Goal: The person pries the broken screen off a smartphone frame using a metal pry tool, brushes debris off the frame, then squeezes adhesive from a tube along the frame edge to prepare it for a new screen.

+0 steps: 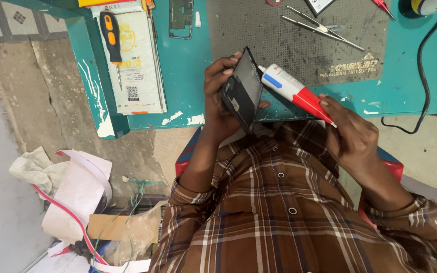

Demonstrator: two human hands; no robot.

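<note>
Just in front of the teal workbench [188, 76], above the person's lap, the left hand [218, 96] is wrapped around a dark phone body [243, 88], held tilted on edge with its open back toward the chest. The right hand [352, 134] grips a white, blue and red glue tube [293, 91] by its red tail end, the nozzle touching the phone's upper right edge. On the bench, a grey perforated work mat [289, 40] lies behind the tube (a pair of tweezers [322, 28] rests on it), a black cable [423, 76] trails off the right side, and an orange-and-black screwdriver [111, 38] lies on a paper packet [135, 60] at the left. Crumpled paper scraps [77, 192] sit on the floor below.
</note>
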